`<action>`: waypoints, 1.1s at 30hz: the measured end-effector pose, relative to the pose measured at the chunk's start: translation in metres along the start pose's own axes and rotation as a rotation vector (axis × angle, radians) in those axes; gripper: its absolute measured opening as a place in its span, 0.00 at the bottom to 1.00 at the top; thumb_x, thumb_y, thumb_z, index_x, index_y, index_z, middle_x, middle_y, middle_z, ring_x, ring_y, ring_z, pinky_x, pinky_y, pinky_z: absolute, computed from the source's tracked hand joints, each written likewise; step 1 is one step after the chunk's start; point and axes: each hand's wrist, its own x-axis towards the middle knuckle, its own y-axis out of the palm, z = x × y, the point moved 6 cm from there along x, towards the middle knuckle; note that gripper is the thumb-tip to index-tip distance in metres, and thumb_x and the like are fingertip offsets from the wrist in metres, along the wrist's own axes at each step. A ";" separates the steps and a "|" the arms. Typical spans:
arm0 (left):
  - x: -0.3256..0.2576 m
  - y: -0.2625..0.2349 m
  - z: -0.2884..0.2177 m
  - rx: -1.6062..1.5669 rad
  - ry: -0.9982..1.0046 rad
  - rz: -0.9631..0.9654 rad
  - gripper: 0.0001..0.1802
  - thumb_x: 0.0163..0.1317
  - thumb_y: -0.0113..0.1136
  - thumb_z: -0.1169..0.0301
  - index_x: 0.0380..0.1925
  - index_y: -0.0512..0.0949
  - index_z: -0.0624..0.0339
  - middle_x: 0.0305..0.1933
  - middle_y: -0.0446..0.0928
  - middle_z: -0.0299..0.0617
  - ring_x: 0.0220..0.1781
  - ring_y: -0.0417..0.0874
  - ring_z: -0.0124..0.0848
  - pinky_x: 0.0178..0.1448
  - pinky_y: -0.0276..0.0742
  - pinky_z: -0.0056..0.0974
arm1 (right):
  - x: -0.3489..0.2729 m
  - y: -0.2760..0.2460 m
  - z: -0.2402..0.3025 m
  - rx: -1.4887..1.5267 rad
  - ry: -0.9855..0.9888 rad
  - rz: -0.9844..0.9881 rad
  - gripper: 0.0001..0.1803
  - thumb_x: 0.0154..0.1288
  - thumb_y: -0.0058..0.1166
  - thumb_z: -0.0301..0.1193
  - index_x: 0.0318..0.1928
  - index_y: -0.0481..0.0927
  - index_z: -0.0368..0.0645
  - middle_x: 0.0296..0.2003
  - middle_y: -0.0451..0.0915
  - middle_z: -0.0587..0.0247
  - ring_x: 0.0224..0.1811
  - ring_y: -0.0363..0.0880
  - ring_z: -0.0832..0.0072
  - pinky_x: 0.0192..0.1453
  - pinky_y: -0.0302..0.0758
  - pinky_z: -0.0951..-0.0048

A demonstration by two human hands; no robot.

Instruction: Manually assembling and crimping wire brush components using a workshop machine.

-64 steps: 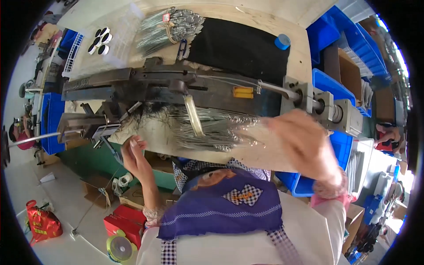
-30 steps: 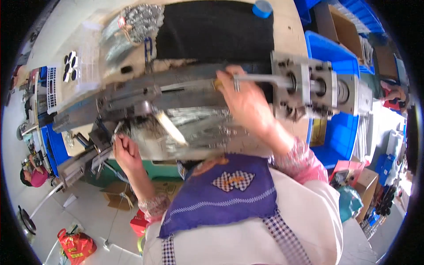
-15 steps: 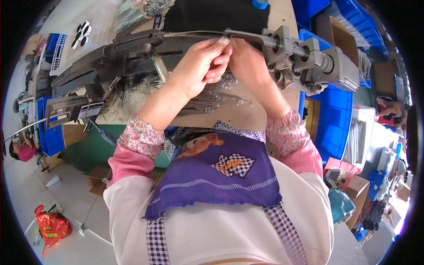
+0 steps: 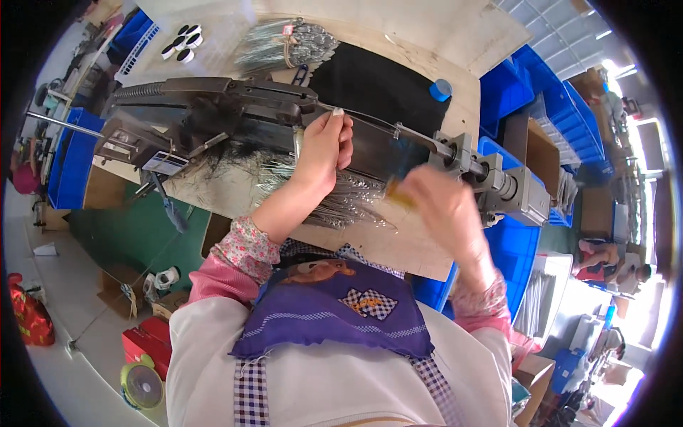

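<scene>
My left hand (image 4: 321,153) is closed, its thumb and forefinger pinched on a thin metal wire (image 4: 368,119). That wire spans from the dark machine bed (image 4: 263,107) to the rod and bearing blocks (image 4: 473,162) at the right. My right hand (image 4: 442,208) is off to the right above the table's near part, smeared by motion. A small yellow thing (image 4: 403,195) shows at its fingertips; blur hides its kind. Beneath and beside my left wrist lies a pile of thin metal wire pieces with looped ends (image 4: 348,203).
A tied bundle of wires (image 4: 288,46) lies at the back near a black mat (image 4: 377,82) and a blue round tape roll (image 4: 440,90). White-and-black rolls (image 4: 185,43) are at back left. Blue bins (image 4: 516,89) stand right. A metal fixture with a rod (image 4: 139,146) juts out left.
My right hand has left the wire beside my left hand and swung right and nearer me, now with something yellow. My left hand still pinches at the wire. The whole view has shifted.
</scene>
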 end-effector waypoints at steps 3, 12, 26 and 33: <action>0.000 -0.001 -0.001 0.014 0.043 0.010 0.12 0.73 0.47 0.63 0.32 0.72 0.56 0.19 0.62 0.27 0.13 0.57 0.19 0.17 0.49 0.29 | 0.061 -0.026 -0.022 -0.099 -0.009 -0.343 0.13 0.53 0.51 0.20 0.42 0.76 0.42 0.36 0.79 0.55 0.39 0.80 0.56 0.40 0.77 0.60; -0.004 0.006 0.004 -0.056 -0.011 0.076 0.12 0.72 0.48 0.64 0.30 0.73 0.57 0.18 0.63 0.28 0.14 0.56 0.19 0.19 0.49 0.28 | 0.134 0.051 -0.051 0.554 0.278 0.264 0.13 0.63 0.50 0.23 0.46 0.83 0.36 0.29 0.84 0.58 0.30 0.82 0.74 0.37 0.79 0.72; 0.000 0.001 0.009 -0.013 -0.019 0.076 0.22 0.73 0.42 0.52 0.38 0.73 0.61 0.28 0.73 0.38 0.24 0.72 0.28 0.30 0.68 0.34 | 0.133 0.053 -0.065 0.889 0.387 0.341 0.15 0.69 0.52 0.28 0.53 0.80 0.35 0.35 0.82 0.64 0.31 0.79 0.81 0.37 0.76 0.80; -0.004 0.020 0.002 -0.342 -0.003 0.276 0.39 0.69 0.32 0.37 0.57 0.65 0.64 0.61 0.69 0.48 0.66 0.68 0.39 0.73 0.61 0.45 | 0.111 0.010 -0.023 -0.099 -0.196 -0.373 0.08 0.58 0.56 0.25 0.38 0.80 0.36 0.34 0.76 0.56 0.44 0.76 0.56 0.40 0.77 0.66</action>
